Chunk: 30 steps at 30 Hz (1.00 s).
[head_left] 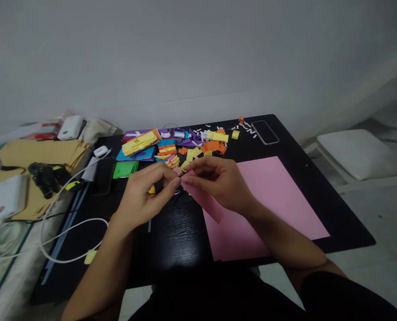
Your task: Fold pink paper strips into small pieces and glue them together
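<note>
My right hand (223, 185) is closed, pinching the upper end of a pink paper strip (209, 204) between thumb and fingers. The strip slants down to the right over a large pink paper sheet (282, 196). My left hand (148, 191) is closed too, thumb and forefinger pressed together close to the strip's upper end. A thin dark thing shows between the two hands; what the left fingers hold is too small and dim to tell. Just beyond the hands lie cut yellow paper pieces (193, 154) and orange paper pieces (212, 146).
Folded yellow papers (140, 142), green papers (125, 169) and white scraps lie along the black table's back. A phone (265, 132) lies at the back right, another phone (104, 176) at left. A white cable (47, 209) loops at left near brown envelopes (44, 154). A white stool (355, 151) stands right.
</note>
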Available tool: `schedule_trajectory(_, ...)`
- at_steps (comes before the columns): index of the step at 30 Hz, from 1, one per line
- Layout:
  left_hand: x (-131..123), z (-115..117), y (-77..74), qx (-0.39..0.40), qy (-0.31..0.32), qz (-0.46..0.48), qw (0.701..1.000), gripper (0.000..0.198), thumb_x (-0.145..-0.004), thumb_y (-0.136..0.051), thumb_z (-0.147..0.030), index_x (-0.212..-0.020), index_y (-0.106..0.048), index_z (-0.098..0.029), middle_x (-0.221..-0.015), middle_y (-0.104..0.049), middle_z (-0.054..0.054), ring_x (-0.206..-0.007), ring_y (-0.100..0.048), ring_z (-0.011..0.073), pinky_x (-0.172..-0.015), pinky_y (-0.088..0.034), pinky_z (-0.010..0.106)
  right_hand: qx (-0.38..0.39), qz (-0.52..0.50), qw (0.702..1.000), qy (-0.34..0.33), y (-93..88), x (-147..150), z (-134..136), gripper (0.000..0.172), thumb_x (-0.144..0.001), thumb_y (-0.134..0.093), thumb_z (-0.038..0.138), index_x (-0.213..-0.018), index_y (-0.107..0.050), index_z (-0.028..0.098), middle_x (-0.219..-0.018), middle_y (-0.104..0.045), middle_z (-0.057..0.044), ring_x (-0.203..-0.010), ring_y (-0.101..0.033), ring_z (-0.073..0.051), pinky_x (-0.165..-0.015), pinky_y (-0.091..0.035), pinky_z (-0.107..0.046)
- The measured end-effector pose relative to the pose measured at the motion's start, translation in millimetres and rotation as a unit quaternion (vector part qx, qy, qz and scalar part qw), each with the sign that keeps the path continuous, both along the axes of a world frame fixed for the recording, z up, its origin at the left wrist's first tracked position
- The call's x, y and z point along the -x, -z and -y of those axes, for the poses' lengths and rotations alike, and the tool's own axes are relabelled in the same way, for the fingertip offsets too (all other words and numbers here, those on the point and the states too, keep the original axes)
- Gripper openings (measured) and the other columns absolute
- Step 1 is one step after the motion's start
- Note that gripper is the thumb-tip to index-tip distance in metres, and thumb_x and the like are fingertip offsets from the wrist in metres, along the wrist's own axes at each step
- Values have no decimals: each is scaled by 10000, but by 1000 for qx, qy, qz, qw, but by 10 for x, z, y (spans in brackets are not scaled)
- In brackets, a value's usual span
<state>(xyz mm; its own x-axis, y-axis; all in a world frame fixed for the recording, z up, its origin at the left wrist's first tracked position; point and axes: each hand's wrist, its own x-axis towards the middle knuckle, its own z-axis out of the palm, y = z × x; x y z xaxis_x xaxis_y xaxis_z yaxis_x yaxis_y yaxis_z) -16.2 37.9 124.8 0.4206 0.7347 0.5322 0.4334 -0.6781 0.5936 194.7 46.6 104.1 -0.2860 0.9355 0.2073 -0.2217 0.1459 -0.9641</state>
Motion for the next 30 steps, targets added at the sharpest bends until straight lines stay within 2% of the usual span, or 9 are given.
schedule_trajectory(6, 16, 3, 10, -28, -5, -4, 1000, 128, -973, -669, -130, -862, -666, -194, -769, -689, -3, -687, -636, 118, -659, -504, 248, -36, 12, 999, 11, -37, -45, -37, 107, -861, -880, 307, -877, -816, 223, -875, -831, -6, -822, -786, -157, -828, -645, -298)
schedule_trajectory(12, 2, 0, 16, -22, -6, 0, 1000, 131, -971, -665, -132, -857, -668, -198, -779, -705, 6, -703, -647, 129, -672, -520, 259, -34, 32, 999, 8, -26, -46, -69, 176, -893, -840, 386, -880, -802, 215, -825, -801, 2, -746, -732, -134, -719, -597, -260)
schedule_trajectory(17, 11, -15, 21, -20, -10, 11, 1000, 140, -969, -667, -141, -841, -667, -199, -758, -696, 6, -693, -645, 130, -668, -520, 258, -19, 56, 996, -60, 23, -82, -131, 227, -896, -836, 440, -923, -828, 215, -889, -817, -10, -793, -740, -141, -753, -588, -269)
schedule_trajectory(21, 25, -28, 16, -15, -24, 13, 1000, 158, -969, -670, -184, -812, -663, -201, -738, -699, 9, -666, -636, 134, -639, -507, 262, -2, 75, 995, -63, 56, -99, -162, 290, -847, -866, 515, -902, -844, 230, -865, -826, -11, -789, -751, -159, -747, -590, -286)
schedule_trajectory(24, 38, -38, 3, 8, -29, 1, 1000, 185, -968, -658, -215, -784, -654, -199, -708, -679, 1, -651, -625, 135, -633, -499, 260, -1, 91, 995, -50, 70, -97, -154, 283, -836, -873, 516, -900, -853, 241, -876, -834, -17, -820, -768, -178, -779, -599, -305)
schedule_trajectory(27, 27, -49, 3, 46, -25, -17, 998, 125, -979, -656, -249, -880, -708, -191, -775, -699, 6, -704, -641, 140, -674, -509, 257, -13, 110, 993, -48, 83, -78, -133, 242, -856, -865, 478, -897, -857, 240, -898, -840, -21, -851, -770, -184, -801, -589, -306)
schedule_trajectory(30, -19, -44, 40, 74, -20, -15, 997, 130, -996, -667, -283, -930, -725, -187, -807, -706, 7, -720, -634, 134, -676, -498, 245, -20, 132, 989, -67, 89, -43, -108, 271, -877, -843, 496, -881, -850, 225, -858, -827, -15, -807, -744, -168, -756, -559, -288)
